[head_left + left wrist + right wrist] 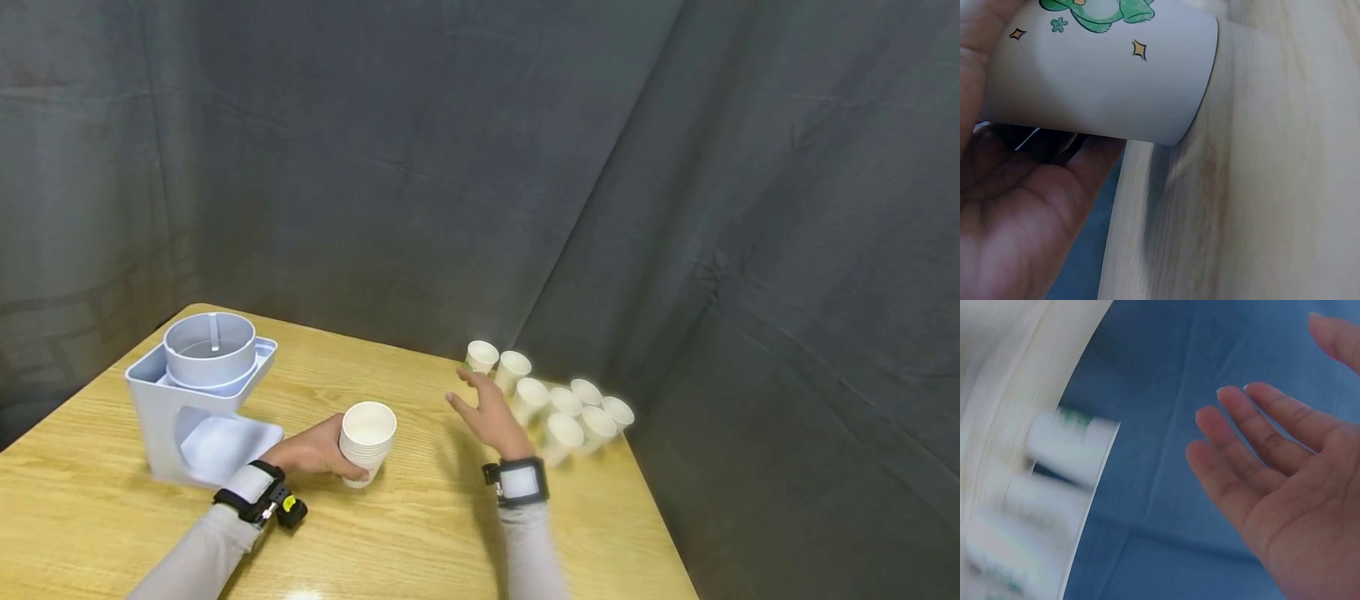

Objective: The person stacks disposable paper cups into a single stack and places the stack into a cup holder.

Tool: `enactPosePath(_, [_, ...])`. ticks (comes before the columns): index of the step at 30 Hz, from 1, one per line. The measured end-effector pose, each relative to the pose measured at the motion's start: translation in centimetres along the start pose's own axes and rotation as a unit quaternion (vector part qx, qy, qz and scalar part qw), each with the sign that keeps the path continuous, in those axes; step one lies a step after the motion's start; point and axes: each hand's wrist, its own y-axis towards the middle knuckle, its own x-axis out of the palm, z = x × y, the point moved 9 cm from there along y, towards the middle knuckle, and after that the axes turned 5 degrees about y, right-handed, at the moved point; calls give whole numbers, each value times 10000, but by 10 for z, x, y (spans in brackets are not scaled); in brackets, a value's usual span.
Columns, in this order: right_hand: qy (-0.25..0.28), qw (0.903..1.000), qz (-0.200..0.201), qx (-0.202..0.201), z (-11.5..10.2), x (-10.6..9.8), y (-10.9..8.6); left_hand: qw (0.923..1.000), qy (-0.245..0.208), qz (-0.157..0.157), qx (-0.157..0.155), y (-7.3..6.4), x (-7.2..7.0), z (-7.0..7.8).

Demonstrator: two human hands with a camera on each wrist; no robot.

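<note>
My left hand [318, 450] grips a stack of white paper cups [369, 437], fingers and thumb wrapped around it. In the left wrist view the outer cup [1104, 81] shows a green cartoon print and small orange stars, and its base is close to the wooden tabletop. My right hand [495, 417] is in the air with fingers spread, holding nothing. It is near several white paper cups [565, 402] standing upright at the table's right side. In the right wrist view the open palm [1310, 481] is apart from blurred cups [1072, 447].
On the left of the wooden table [420, 533] stands a pale grey device [161, 425] with a round bowl [210, 350] on top and a low platform. Dark curtains [420, 167] hang behind the table and along its right edge.
</note>
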Motion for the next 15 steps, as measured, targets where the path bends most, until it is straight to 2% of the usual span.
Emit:
enactPosePath(4, [-251, 9982, 518, 181, 30, -26, -3, 10000, -8, 8, -19, -1, 0, -1])
enactPosePath(7, [-435, 9956, 723, 397, 51, -41, -8, 10000, -31, 13, -30, 0, 0, -1])
enactPosePath(10, [-495, 9916, 770, 914, 74, -56, -16, 10000, -78, 4, -25, 1, 0, -1])
enactPosePath(15, [-582, 9795, 762, 1770, 105, -75, -36, 9999, -95, -22, -44, 2, 1, -3])
